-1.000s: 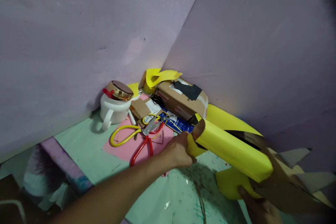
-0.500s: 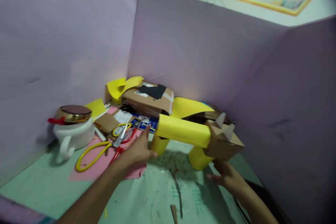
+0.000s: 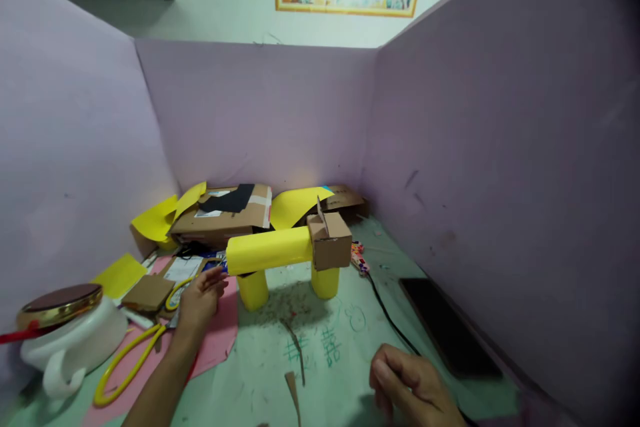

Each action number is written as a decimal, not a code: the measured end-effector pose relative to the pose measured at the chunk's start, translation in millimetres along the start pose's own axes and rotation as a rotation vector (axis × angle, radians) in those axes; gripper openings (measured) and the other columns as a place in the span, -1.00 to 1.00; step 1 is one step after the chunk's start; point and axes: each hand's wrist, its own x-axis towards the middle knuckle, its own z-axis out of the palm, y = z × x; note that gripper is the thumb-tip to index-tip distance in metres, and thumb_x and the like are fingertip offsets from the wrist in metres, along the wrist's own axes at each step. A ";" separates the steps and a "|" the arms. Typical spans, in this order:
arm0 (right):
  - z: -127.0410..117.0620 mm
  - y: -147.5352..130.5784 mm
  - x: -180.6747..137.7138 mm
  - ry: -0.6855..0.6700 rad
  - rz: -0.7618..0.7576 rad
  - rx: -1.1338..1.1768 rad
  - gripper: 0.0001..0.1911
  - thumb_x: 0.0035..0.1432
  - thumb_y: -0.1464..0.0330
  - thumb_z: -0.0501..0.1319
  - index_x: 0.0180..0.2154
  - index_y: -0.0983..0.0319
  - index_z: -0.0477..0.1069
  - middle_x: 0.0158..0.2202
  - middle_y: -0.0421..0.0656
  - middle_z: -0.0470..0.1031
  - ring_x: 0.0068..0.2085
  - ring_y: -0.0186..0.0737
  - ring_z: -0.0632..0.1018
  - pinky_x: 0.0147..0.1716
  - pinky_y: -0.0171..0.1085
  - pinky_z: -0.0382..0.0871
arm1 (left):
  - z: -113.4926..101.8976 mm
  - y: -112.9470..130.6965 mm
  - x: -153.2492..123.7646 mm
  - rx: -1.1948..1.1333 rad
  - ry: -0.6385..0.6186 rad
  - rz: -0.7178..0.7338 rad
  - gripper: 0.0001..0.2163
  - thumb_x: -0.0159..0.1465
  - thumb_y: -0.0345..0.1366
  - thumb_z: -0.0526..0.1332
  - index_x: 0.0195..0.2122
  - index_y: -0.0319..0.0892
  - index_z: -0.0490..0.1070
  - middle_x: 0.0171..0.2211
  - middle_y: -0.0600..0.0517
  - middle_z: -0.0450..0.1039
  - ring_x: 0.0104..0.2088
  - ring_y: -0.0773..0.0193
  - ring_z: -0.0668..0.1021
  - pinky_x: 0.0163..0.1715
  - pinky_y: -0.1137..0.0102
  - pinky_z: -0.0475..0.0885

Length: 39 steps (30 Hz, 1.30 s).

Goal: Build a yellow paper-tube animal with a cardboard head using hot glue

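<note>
A yellow paper animal figure [image 3: 270,249] stands upright on the table, its body a long roll on yellow paper legs. A brown cardboard box head [image 3: 331,248] with upright pointed ears is at its right end. My left hand [image 3: 200,297] is beside the figure's left end, fingers loosely bent and apart, above the yellow-handled scissors [image 3: 117,370]; whether a fingertip touches the figure I cannot tell. Nearer the front, my right hand [image 3: 407,383] is apart from the figure, fingers curled in, with nothing visible in them.
Left, a white mug [image 3: 80,340] bears a gold-rimmed lid. Pink paper [image 3: 220,333] lies under the scissors. Behind are a cardboard box [image 3: 220,223] and yellow sheets [image 3: 295,205]. A black phone-like slab [image 3: 450,327] and a cable [image 3: 385,310] lie right. Purple panels [image 3: 260,107] enclose the table.
My right hand has drawn back from beneath the box head toward the front and curled its fingers. The left hand stays by the figure's left end. The view has turned right.
</note>
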 end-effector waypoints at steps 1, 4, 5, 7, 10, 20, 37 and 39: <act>0.4 4.1 0.2 0.041 0.019 0.038 -0.42 0.16 -0.14 -0.07 -0.61 0.18 0.15 -0.68 -0.29 0.16 -0.59 -0.32 0.23 -0.57 -0.33 0.08 | 0.4 1.4 -1.8 -0.005 0.016 -0.001 -0.64 -0.27 -0.25 0.34 -0.38 -0.19 0.45 -0.50 0.02 0.53 -0.49 0.24 0.55 -0.51 0.39 0.40; 4.5 11.7 -3.7 0.197 0.063 0.118 -0.42 0.15 -0.17 -0.07 -0.60 0.17 0.11 -0.65 -0.35 -0.06 -0.59 -0.35 0.05 -0.62 -0.32 -0.08 | 1.0 4.4 -6.0 -0.036 0.062 0.009 -0.59 -0.25 -0.19 0.36 -0.33 -0.19 0.43 -0.54 0.07 0.51 -0.54 0.29 0.52 -0.53 0.42 0.39; 6.6 12.4 -5.5 0.241 0.063 0.136 -0.41 0.15 -0.17 -0.08 -0.60 0.16 0.11 -0.64 -0.35 -0.09 -0.59 -0.35 0.02 -0.62 -0.31 -0.11 | 1.2 5.0 -6.8 -0.050 0.073 0.014 -0.57 -0.24 -0.18 0.37 -0.30 -0.18 0.41 -0.53 0.09 0.51 -0.54 0.30 0.51 -0.52 0.42 0.39; 10.7 12.7 -7.9 0.300 0.030 0.162 -0.41 0.16 -0.16 -0.08 -0.61 0.16 0.12 -0.63 -0.35 -0.12 -0.58 -0.34 0.00 -0.61 -0.29 -0.16 | 1.4 5.5 -8.0 -0.072 0.093 0.022 -0.55 -0.21 -0.17 0.36 -0.26 -0.17 0.39 -0.50 0.11 0.50 -0.55 0.32 0.51 -0.51 0.43 0.40; 14.8 15.4 -6.8 0.378 -0.006 0.171 -0.43 0.19 -0.11 -0.04 -0.63 0.17 0.13 -0.65 -0.35 -0.10 -0.59 -0.34 0.03 -0.59 -0.28 -0.14 | 1.5 5.9 -9.4 -0.092 0.119 0.031 -0.55 -0.17 -0.18 0.35 -0.22 -0.15 0.38 -0.45 0.11 0.50 -0.55 0.35 0.51 -0.51 0.44 0.41; 7.3 44.7 9.4 0.365 -0.032 0.503 -0.49 0.03 0.23 0.30 0.04 0.10 0.29 0.06 -0.02 0.41 -0.16 -0.09 0.54 -0.21 -0.10 0.49 | 4.5 14.2 -17.1 -0.144 0.176 0.089 -0.64 -0.06 -0.20 0.31 -0.21 -0.14 0.36 -0.41 0.10 0.49 -0.52 0.35 0.50 -0.49 0.44 0.39; -9.2 8.7 82.5 0.453 0.065 0.476 -0.31 -0.33 0.32 0.42 -0.07 0.15 0.26 0.04 0.03 0.39 0.03 0.08 0.47 0.06 0.10 0.33 | 4.4 12.5 -17.9 -0.109 0.200 0.057 -0.71 -0.10 -0.17 0.26 -0.34 -0.16 0.39 -0.37 0.06 0.46 -0.44 0.33 0.48 -0.47 0.44 0.37; -6.7 8.5 92.5 0.497 0.057 0.479 -0.29 -0.30 0.28 0.42 -0.04 0.14 0.23 0.09 0.04 0.33 0.08 0.10 0.43 0.07 0.09 0.33 | 3.7 11.4 -17.0 -0.076 0.193 0.038 -0.71 -0.15 -0.20 0.28 -0.37 -0.17 0.39 -0.39 0.05 0.46 -0.43 0.31 0.48 -0.47 0.43 0.37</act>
